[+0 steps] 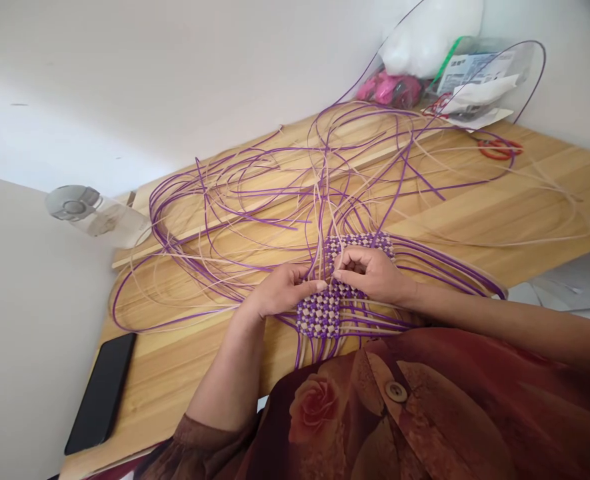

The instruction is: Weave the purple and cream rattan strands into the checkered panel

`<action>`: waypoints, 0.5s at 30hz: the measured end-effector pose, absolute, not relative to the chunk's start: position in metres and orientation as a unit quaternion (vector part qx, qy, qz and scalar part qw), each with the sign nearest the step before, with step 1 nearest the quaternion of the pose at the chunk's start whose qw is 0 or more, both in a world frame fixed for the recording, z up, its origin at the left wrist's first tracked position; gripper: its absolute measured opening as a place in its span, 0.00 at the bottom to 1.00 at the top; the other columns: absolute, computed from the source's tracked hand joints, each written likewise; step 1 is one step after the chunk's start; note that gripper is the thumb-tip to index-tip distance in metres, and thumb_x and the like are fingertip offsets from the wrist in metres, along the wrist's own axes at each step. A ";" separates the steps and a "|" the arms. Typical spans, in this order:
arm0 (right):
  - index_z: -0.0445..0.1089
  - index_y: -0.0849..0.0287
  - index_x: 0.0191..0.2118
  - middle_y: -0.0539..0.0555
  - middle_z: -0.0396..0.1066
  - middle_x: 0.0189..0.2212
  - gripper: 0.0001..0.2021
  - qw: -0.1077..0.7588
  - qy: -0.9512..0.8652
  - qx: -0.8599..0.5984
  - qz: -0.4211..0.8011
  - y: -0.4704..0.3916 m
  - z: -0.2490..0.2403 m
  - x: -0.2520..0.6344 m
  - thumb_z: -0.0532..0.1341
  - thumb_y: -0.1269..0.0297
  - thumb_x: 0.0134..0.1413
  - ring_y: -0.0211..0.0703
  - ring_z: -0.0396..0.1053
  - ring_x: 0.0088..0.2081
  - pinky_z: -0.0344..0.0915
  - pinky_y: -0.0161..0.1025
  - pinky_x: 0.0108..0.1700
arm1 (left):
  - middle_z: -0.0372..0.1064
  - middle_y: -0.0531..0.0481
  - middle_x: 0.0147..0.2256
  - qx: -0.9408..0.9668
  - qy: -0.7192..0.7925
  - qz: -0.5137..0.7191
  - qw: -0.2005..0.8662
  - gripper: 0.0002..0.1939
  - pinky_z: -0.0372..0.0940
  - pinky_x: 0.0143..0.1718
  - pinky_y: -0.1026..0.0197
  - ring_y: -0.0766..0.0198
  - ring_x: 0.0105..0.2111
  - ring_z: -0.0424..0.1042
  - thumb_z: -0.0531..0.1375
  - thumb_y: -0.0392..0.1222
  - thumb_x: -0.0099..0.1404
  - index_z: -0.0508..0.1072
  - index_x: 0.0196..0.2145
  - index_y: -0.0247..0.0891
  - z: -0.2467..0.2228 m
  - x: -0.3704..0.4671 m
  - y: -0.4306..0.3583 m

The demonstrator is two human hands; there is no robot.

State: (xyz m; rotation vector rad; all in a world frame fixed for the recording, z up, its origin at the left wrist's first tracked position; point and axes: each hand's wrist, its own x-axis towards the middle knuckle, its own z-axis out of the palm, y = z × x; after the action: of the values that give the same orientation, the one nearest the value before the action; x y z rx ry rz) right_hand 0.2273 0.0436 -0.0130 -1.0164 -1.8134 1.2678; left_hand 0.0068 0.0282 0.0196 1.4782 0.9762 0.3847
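Long, thin purple and beige cords loop over the pale wooden tabletop, crowding the far side and rising ahead of both hands. An open lane runs between the flat black rectangular phone and the left forearm. Orange-handled scissors obstruct the far right; a clear, grey-lidded container obstructs the far left.

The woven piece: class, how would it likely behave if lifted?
The woven piece might flex but hold together, as its weave looks tight. Its loose strands would probably drag and spring, since they arch in wide loops.
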 end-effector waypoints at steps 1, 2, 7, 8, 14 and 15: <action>0.66 0.59 0.28 0.51 0.67 0.28 0.09 0.349 -0.696 -0.383 0.497 0.044 -0.013 0.229 0.62 0.61 0.53 0.37 0.63 0.29 0.61 0.36 0.32 | 0.66 0.52 0.26 0.637 0.422 0.151 0.628 0.19 0.59 0.30 0.64 0.67 0.25 0.62 0.59 0.55 0.62 0.73 0.31 0.33 0.022 0.003 0.028; 0.66 0.59 0.27 0.51 0.67 0.28 0.09 0.351 -0.694 -0.376 0.503 0.043 -0.012 0.230 0.62 0.61 0.53 0.37 0.63 0.30 0.61 0.36 0.33 | 0.65 0.52 0.24 0.634 0.421 0.137 0.635 0.21 0.57 0.28 0.65 0.68 0.24 0.61 0.58 0.56 0.62 0.73 0.31 0.32 0.024 0.000 0.027; 0.67 0.59 0.28 0.52 0.67 0.29 0.08 0.362 -0.701 -0.347 0.507 0.043 -0.011 0.234 0.62 0.63 0.54 0.39 0.66 0.33 0.63 0.38 0.37 | 0.69 0.48 0.31 0.639 0.355 0.093 0.676 0.24 0.61 0.35 0.63 0.64 0.30 0.65 0.54 0.59 0.64 0.74 0.38 0.32 0.032 -0.002 0.024; 0.67 0.59 0.28 0.52 0.67 0.30 0.08 0.366 -0.702 -0.345 0.504 0.043 -0.012 0.234 0.62 0.63 0.54 0.40 0.66 0.33 0.63 0.38 0.37 | 0.70 0.47 0.35 0.647 0.333 0.087 0.681 0.24 0.62 0.38 0.62 0.62 0.34 0.67 0.55 0.59 0.64 0.73 0.40 0.33 0.033 -0.001 0.024; 0.67 0.60 0.28 0.53 0.68 0.30 0.07 0.377 -0.703 -0.341 0.498 0.045 -0.016 0.234 0.62 0.63 0.54 0.40 0.66 0.33 0.63 0.38 0.37 | 0.70 0.49 0.34 0.751 0.351 0.069 0.555 0.20 0.62 0.38 0.62 0.62 0.35 0.67 0.59 0.56 0.61 0.73 0.38 0.33 0.042 -0.001 0.023; 0.67 0.60 0.28 0.52 0.68 0.30 0.07 0.375 -0.702 -0.344 0.498 0.045 -0.016 0.234 0.62 0.63 0.54 0.39 0.66 0.33 0.63 0.38 0.36 | 0.70 0.49 0.33 0.768 0.370 0.071 0.517 0.20 0.62 0.37 0.63 0.62 0.34 0.67 0.60 0.57 0.60 0.74 0.35 0.34 0.043 -0.002 0.022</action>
State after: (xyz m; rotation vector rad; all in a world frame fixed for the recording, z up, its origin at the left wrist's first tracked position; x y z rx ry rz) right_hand 0.2340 0.0448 -0.0157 -0.8794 -1.7968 1.2748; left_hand -0.0017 0.0224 0.0432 1.8444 0.8874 0.1708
